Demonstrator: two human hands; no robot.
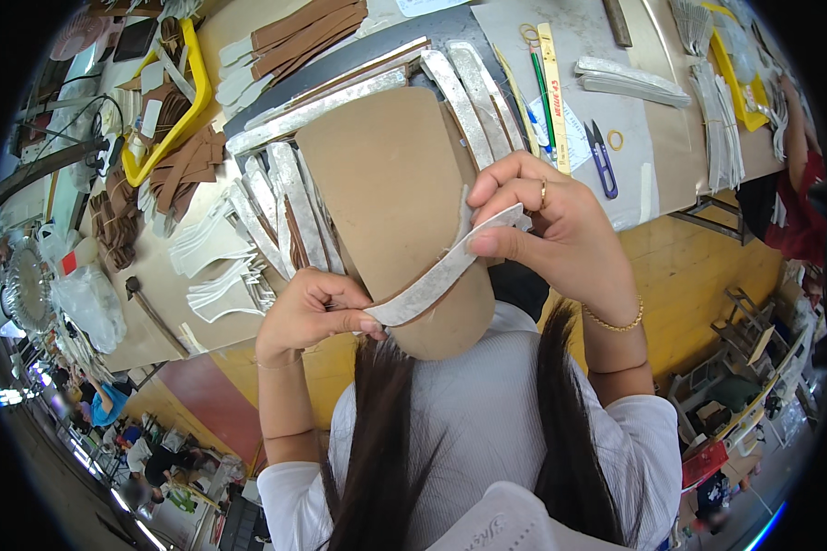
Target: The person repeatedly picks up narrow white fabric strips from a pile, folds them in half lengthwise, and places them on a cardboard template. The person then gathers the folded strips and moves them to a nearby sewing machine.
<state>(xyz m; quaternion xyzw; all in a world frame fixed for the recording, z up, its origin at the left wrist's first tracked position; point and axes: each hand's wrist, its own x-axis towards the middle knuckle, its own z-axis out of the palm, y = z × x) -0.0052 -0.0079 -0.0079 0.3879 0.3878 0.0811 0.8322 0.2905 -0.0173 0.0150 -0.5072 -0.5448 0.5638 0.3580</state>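
Observation:
A curved strip (432, 283), whitish-grey on its upper face with a brown edge, is held out between my two hands. Its left end is pinched between thumb and fingers of my left hand (312, 314). My right hand (551, 220) grips the other end, thumb on the pale face. Below the strip lies a tan board (381, 174) with rounded ends, its near end close to my body. Similar grey-faced strips lean in groups left of the board (294, 207), beyond it (331, 103) and right of it (459, 101).
Blue-handled thread snips (605, 170), a ruler (553, 101) and a rubber band (615, 140) lie to the right. Brown strips (308, 35) are stacked at the back. Yellow baskets stand left (193, 69) and right (726, 64). A hammer-like tool (156, 317) lies near the left front edge.

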